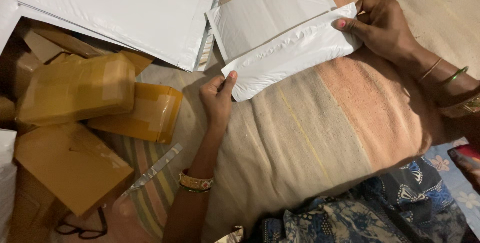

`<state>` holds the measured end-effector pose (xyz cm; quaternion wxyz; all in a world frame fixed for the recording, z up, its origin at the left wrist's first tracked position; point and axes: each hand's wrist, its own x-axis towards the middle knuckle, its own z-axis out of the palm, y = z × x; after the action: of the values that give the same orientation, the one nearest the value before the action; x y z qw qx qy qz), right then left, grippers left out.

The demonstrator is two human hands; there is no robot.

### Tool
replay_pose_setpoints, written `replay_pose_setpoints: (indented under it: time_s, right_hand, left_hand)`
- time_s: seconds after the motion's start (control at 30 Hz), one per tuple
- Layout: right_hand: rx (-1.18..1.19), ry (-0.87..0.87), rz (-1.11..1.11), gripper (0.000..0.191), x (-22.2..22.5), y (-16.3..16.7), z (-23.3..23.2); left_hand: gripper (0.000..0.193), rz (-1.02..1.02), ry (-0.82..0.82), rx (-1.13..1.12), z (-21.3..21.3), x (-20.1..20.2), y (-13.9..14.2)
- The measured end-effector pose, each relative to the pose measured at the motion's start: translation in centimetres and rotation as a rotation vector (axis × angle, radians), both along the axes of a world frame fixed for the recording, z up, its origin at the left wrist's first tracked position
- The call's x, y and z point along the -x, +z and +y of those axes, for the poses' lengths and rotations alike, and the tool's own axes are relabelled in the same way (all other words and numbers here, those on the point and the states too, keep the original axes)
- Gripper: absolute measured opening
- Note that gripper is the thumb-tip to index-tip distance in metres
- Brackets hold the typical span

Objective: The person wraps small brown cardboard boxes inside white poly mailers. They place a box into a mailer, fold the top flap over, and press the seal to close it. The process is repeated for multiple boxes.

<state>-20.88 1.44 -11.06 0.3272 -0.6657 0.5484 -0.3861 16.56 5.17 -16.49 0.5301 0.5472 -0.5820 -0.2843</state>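
A white padded mailer envelope [280,28] lies on a peach and beige striped cushion [320,123], its flap folded over the lower edge. My left hand [217,100] pinches the folded flap's lower left corner. My right hand [382,25] grips the flap's upper right corner with thumb and fingers. Bangles ring both wrists.
A stack of large white mailers [125,8] lies at the top left. Taped brown cardboard parcels [80,90] and a yellow-taped one [142,115] sit at the left. Black eyeglasses [82,230] rest near the bottom left. Blue patterned cloth [370,208] covers my lap.
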Motion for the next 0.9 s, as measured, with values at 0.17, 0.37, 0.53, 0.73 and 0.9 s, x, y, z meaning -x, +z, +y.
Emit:
replay_pose_setpoints:
  time_s: [0.17,0.37,0.53,0.73,0.9]
  right_hand:
    - [0.027,0.024,-0.003,0.025,-0.1,0.1,0.0]
    - [-0.038,-0.024,0.005,0.029,-0.4,0.2,0.0]
    - [-0.169,-0.106,0.079,0.033,-0.7,0.4,-0.3]
    - [-0.179,-0.131,0.171,0.037,-0.7,0.2,-0.9]
    - [-0.089,-0.114,0.156,0.035,-0.4,-0.7,-1.0]
  left_hand:
    - [0.051,-0.009,0.013,-0.084,0.3,0.1,0.7]
    - [0.043,-0.065,0.016,-0.094,0.1,0.1,0.8]
    - [0.032,-0.094,0.017,-0.167,-0.2,0.4,1.1]
    - [0.027,-0.100,0.009,-0.251,-0.2,0.7,1.9]
    - [0.030,-0.099,-0.010,-0.240,-0.3,0.7,1.8]
